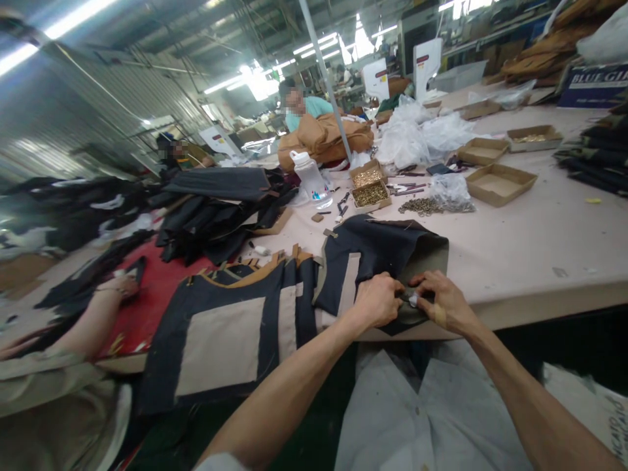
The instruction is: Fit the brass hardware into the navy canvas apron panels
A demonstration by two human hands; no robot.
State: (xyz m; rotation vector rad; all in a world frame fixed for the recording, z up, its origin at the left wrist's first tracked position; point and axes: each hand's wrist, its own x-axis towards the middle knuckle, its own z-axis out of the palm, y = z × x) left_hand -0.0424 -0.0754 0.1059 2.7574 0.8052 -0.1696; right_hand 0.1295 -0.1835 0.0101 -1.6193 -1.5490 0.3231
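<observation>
A dark fabric piece (373, 245) with a beige strip and a grey-green inside lies at the table's front edge. My left hand (380, 299) is closed on its edge, fingers curled in. Close by on the right, my right hand (439, 299) has thumb and fingers bent around a small whitish thing (413, 299), which touches the fabric between the hands. Left of them lie more dark pieces (161, 340) with beige panels and tan edging, hanging over the edge.
Small boxes of metal parts (371, 195), a water bottle (310, 178), loose fittings (420, 207) and open cardboard trays (500, 184) stand behind. A co-worker's hand (122, 286) handles dark cloth at the left. Dark garments (210, 216) are piled behind the panels.
</observation>
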